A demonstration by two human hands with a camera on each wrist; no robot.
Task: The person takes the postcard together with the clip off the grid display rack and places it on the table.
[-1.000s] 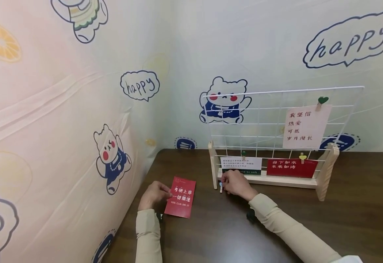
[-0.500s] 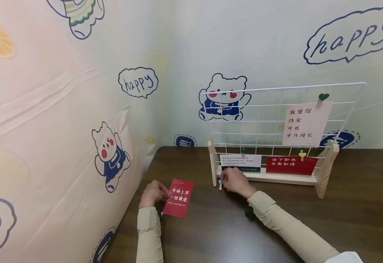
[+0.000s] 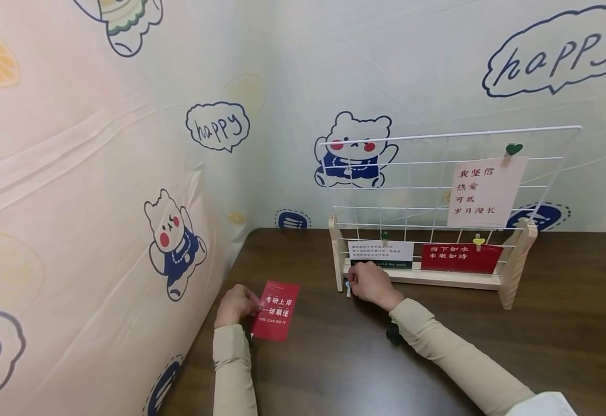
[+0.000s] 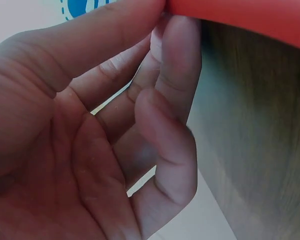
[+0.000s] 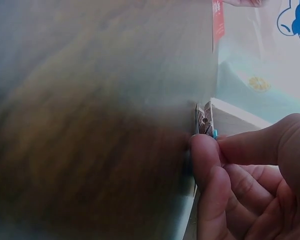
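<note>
My left hand (image 3: 234, 306) pinches the left edge of a red card (image 3: 277, 312) with white lettering, low over the table at the left. In the left wrist view the thumb and index finger meet at the card's edge (image 4: 250, 15), and the little finger curls free. Beside the left foot of a wire grid rack (image 3: 336, 251), my right hand (image 3: 374, 284) pinches a small wooden clothespin (image 3: 348, 289) with a light blue ornament. The right wrist view has this clothespin (image 5: 205, 120) between thumb and index finger, its jaw end pointing away from the palm.
On the rack hang a white card (image 3: 484, 193) under a green heart clothespin (image 3: 513, 149), a red card (image 3: 458, 258) with a yellow heart clothespin (image 3: 478, 241), and a white-and-green card (image 3: 380, 251). A printed curtain (image 3: 282, 86) borders the dark wooden table (image 3: 344, 358).
My left hand has drawn the red card slightly to the left. The right hand stays by the rack's left foot with the clothespin. The head view has tilted down a little.
</note>
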